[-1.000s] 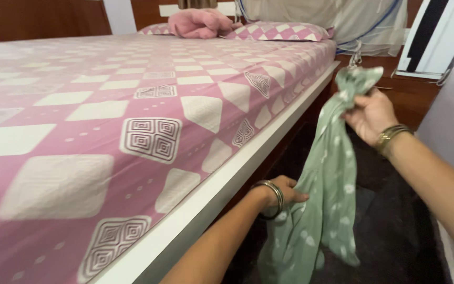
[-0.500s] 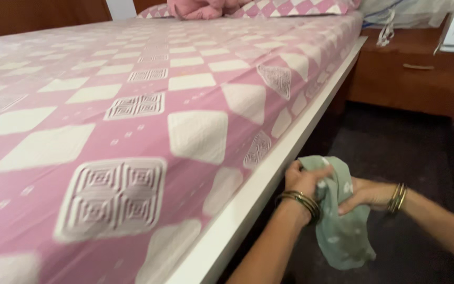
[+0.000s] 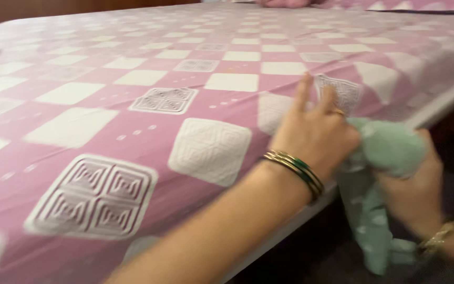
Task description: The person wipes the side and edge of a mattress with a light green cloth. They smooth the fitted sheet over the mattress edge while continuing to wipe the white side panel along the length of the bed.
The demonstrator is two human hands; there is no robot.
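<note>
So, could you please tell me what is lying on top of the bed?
A pink-and-white patterned sheet covers the bed; the left hand is over its edge, touching the green cloth held by the right hand. The mattress beneath is hidden.

1 bed (image 3: 132,105), 1 green cloth (image 3: 379,173), 2 hands: left (image 3: 316,134) & right (image 3: 413,194).

Motion blur smeared the whole view. Right hand (image 3: 413,192): fingers buried in the pale green cloth (image 3: 379,179), so its grip could not be read clearly. The cloth's dots were too soft to make out. Left hand (image 3: 316,131) covered part of the cloth. Bed (image 3: 132,100) cut off on all sides; pillows at top edge barely showed.
</note>
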